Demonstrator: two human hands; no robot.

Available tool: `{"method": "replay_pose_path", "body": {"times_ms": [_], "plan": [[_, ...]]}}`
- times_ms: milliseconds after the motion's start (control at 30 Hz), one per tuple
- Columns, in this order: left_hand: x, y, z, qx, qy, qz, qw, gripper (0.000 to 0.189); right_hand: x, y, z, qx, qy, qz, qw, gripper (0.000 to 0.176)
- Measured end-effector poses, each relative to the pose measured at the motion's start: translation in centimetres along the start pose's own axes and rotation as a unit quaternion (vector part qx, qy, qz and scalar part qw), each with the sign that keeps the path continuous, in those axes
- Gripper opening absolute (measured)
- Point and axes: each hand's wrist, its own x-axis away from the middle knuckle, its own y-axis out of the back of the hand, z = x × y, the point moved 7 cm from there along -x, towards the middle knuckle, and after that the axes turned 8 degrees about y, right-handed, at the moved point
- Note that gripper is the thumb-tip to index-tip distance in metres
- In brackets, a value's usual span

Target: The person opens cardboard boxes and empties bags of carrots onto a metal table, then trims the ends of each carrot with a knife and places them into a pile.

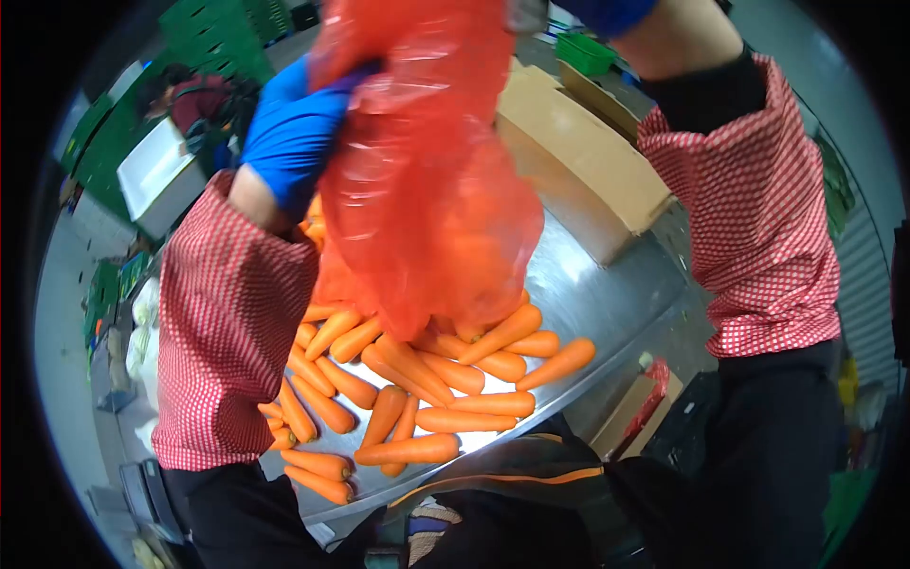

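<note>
My left hand (296, 133), in a blue glove, is closed on the side of a red plastic bag (427, 161). The bag hangs in front of me, blurred in its lower part, with its bottom over a pile of carrots (408, 370). Its top runs out of view. My right hand (611, 11), also in a blue glove, is at the top edge to the right of the bag, its fingers cut off by the frame. A grey metallic thing (527, 14) shows between the bag and that hand. The loose carrots lie on a metal table (607, 294).
An open cardboard box (578, 152) stands at the table's far right. Below the right edge is another carton (640, 408) with something red in it. A person (204, 100) is at the back left by a white box (161, 175) and stacked green crates (213, 43).
</note>
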Motion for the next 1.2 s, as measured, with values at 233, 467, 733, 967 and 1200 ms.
{"method": "replay_pose_path", "body": {"times_ms": [233,467,733,967,1200], "plan": [[0.5,-2.1,6.7,0.238,0.075,0.086,0.965,0.048,13.9,1.7,-8.2,0.146,-0.228,-0.154,0.95,0.067],[0.1,-17.0,6.3,0.142,0.078,0.177,0.971,0.054,25.3,0.9,-13.1,-0.079,-0.184,-0.365,0.909,0.042],[6.2,-28.6,4.3,-0.04,0.079,0.36,0.929,0.041,55.4,12.6,1.6,0.103,-0.113,-0.656,0.739,0.011],[12.8,-43.3,9.4,-0.053,0.274,0.533,0.799,0.033,90.5,16.2,11.8,0.172,0.14,-0.914,0.339,0.024],[26.3,-68.7,29.7,0.024,0.488,0.624,0.609,0.038,109.1,8.3,-4.3,0.008,0.079,-0.969,0.236,0.03]]}}
